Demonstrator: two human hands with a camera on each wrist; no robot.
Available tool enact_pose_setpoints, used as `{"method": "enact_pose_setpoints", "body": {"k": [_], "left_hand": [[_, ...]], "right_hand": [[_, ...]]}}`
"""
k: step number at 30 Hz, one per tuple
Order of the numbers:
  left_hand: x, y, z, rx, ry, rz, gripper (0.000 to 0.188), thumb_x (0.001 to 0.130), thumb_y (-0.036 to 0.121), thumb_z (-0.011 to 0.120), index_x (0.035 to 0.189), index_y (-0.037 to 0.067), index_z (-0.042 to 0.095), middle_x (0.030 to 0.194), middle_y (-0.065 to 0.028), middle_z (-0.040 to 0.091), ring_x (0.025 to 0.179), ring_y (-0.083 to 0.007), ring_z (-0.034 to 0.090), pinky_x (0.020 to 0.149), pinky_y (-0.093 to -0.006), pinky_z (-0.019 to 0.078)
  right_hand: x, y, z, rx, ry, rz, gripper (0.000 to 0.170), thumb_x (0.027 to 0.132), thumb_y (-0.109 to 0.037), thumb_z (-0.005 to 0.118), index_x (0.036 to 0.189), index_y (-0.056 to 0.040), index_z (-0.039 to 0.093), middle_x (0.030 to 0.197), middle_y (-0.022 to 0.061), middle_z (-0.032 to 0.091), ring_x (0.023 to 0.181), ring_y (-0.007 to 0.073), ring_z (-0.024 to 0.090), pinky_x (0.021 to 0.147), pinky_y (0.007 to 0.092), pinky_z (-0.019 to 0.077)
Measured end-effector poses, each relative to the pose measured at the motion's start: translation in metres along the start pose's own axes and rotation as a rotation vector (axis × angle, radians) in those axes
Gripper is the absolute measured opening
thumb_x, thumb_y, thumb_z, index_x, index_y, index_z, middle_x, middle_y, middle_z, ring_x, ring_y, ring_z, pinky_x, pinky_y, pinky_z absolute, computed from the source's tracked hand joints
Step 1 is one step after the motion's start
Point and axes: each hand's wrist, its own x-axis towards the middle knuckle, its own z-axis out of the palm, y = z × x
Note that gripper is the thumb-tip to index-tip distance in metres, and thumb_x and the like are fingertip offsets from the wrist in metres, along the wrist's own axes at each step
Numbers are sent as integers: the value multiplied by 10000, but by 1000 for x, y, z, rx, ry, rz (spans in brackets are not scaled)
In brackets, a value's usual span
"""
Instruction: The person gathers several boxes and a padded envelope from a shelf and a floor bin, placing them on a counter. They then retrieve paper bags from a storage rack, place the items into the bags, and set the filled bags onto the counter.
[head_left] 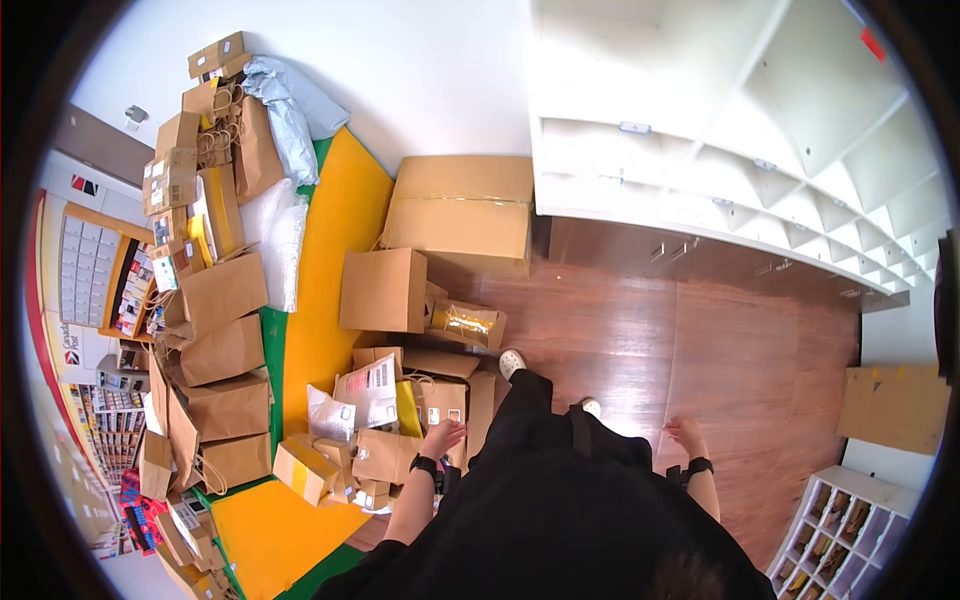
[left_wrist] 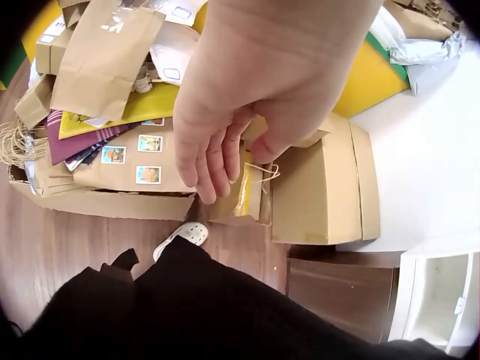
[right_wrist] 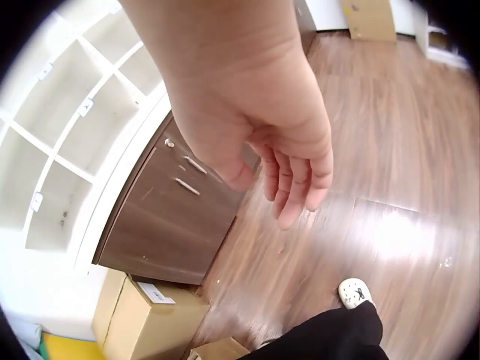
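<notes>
My left hand (head_left: 443,438) hangs with loosely curled fingers beside an open cardboard box filled with parcels. In the left wrist view nothing sits between the fingers of that hand (left_wrist: 225,142). Below it lie a brown paper parcel with several stamps (left_wrist: 148,154) and a yellow mailer (left_wrist: 150,109). A small box with yellow tape (left_wrist: 246,191) shows just past the fingertips. Over bare wooden floor hangs my right hand (head_left: 686,436), its fingers relaxed. The right wrist view shows that hand (right_wrist: 262,142) holding nothing, with a brown cabinet (right_wrist: 169,217) behind it.
Large cardboard boxes (head_left: 460,215) stand against the wall ahead. Paper bags and parcels (head_left: 225,345) crowd a yellow and green counter (head_left: 335,230) at left. White pigeonhole shelves (head_left: 720,160) rise above the cabinet. A smaller sorting rack (head_left: 875,490) stands at right on the wooden floor (head_left: 640,330).
</notes>
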Motion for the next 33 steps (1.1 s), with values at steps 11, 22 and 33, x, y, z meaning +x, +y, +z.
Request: {"method": "enact_pose_setpoints", "body": {"k": [11,22,33], "left_hand": [[5,109,-50,-194,99,352,307,813,257,444,989,11,495,949,-101,569,902,-187,548,772,-271,406],[-6,18,-35,-783,380,334,261,849,228,410,928,6,522,845,-102,594,761,-170,586,622,-242,446],[8,95,95,-1311,391,-67,243,837,179,412,963,-8,502,903,-127,583,854,-224,568,755,-281,418]], "right_hand": [[60,-170,194,-466,-229,-89,206,787,-208,457,872,-40,539,820,71,598,715,153,593,568,253,455],[106,-356,535,-865,-622,-283,278,749,-259,541,922,-42,521,823,49,575,711,134,596,569,252,453],[200,-373,809,-1458,-678,-816,532,583,-222,648,997,74,493,1039,274,487,990,361,470,841,361,379]]}}
